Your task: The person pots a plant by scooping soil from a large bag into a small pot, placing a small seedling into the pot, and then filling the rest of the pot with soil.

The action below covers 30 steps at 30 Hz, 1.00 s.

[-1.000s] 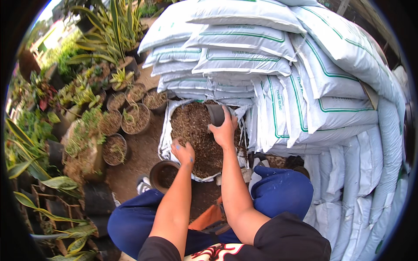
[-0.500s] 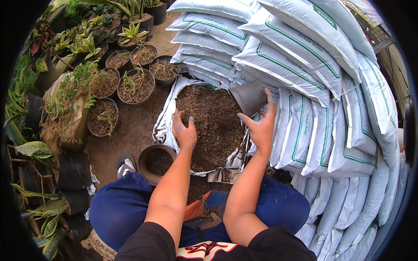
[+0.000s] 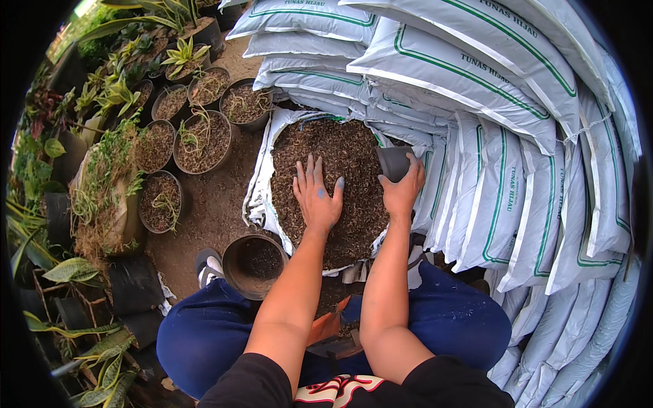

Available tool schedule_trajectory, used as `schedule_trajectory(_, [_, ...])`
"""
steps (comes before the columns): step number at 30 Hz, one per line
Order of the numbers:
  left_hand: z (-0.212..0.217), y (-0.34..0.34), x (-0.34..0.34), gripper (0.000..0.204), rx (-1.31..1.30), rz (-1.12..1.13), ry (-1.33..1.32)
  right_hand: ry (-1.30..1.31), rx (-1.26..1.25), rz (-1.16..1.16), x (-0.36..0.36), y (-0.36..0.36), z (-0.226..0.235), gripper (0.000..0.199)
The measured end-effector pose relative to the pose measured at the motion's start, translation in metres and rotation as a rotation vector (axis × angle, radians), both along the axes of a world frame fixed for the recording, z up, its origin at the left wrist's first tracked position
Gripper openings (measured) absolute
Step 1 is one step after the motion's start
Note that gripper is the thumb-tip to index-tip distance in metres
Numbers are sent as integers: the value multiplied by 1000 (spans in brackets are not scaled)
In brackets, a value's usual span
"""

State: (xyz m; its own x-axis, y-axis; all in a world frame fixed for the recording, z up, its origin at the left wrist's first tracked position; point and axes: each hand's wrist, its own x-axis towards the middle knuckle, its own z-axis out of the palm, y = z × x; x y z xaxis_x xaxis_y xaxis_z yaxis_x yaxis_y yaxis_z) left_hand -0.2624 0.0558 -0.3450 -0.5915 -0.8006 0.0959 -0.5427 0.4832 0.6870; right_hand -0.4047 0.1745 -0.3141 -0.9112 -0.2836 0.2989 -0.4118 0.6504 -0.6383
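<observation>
Stacked sacks (image 3: 476, 88): white, green-lined, filled; piled high along the far and right sides of the ground, leaning over the work area.
Open sack (image 3: 262, 183): white sack lying open on the ground, mouth rolled back, against the foot of the stack; holds the potting mix.
Potting mix (image 3: 340, 156): coarse brown fibrous material filling the open sack to its rim.
Person's legs (image 3: 204, 333): blue trousers, seated at the near edge of the open sack; one shoe (image 3: 207, 265) shows at the left knee.
Planted pots (image 3: 201, 139): round dark pots with small plants, grouped on the ground left of the open sack.
Empty pot (image 3: 253, 265): round dark pot, little soil inside, on the ground just beside the sack's near left corner.
Left hand (image 3: 317, 197): fingers spread and released, palm flat on the potting mix near the sack's centre.
Right hand (image 3: 403, 190): fingers wrapped around a small black pot (image 3: 393, 162), tilted with its mouth into the mix at the sack's right edge.
</observation>
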Motion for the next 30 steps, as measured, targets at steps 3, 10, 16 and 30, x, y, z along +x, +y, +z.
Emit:
schedule_trajectory(3, [6, 3, -2, 76, 29, -103, -89, -127, -9, -133, 4, 0, -16, 87])
schedule_trajectory(10, [11, -3, -3, 75, 570, -359, -46, -432, -43, -211, 46, -6, -4, 90])
schedule_trajectory(16, [25, 12, 11, 67, 913, -338, 114, -311, -94, -41, 55, 1, 19, 88])
schedule_trajectory(30, [44, 37, 74, 61, 575, 107, 82, 271, -83, 265, 106, 17, 153, 80])
